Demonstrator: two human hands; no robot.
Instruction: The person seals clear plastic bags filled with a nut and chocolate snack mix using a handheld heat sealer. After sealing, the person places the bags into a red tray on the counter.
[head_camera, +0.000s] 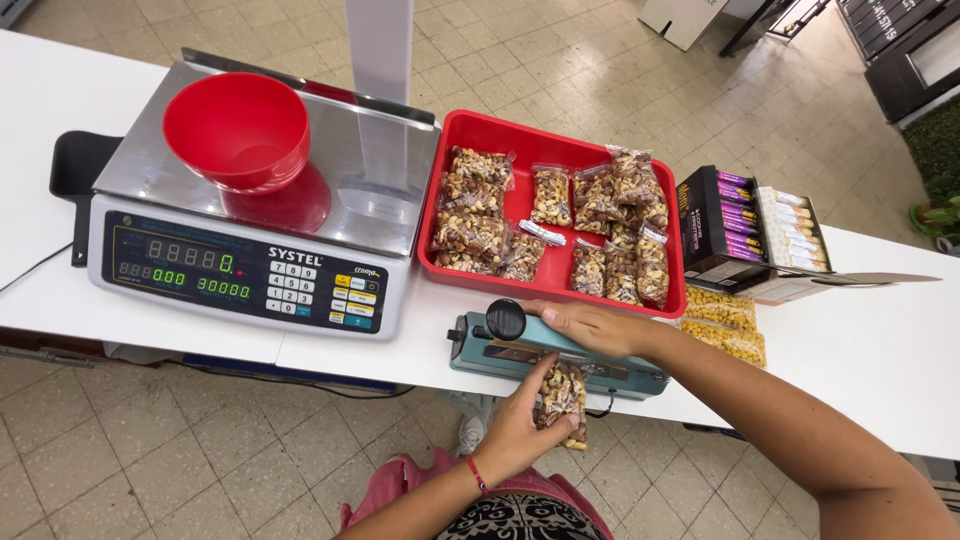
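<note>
My left hand (520, 425) grips a small clear bag of mixed nuts (563, 397), its top edge tucked under the arm of a teal heat sealer (500, 350) at the table's front edge. My right hand (590, 325) lies flat on the sealer's arm, pressing it down, just right of the black knob (506, 319). Behind the sealer a red tray (480, 135) holds several sealed bags of mixed nuts (600, 200).
A digital scale (260, 255) with an empty red bowl (237, 130) stands on the left of the white table (880, 350). An open box of snack bars (750, 225) and yellow snack bags (722, 322) lie right of the tray. Tiled floor below.
</note>
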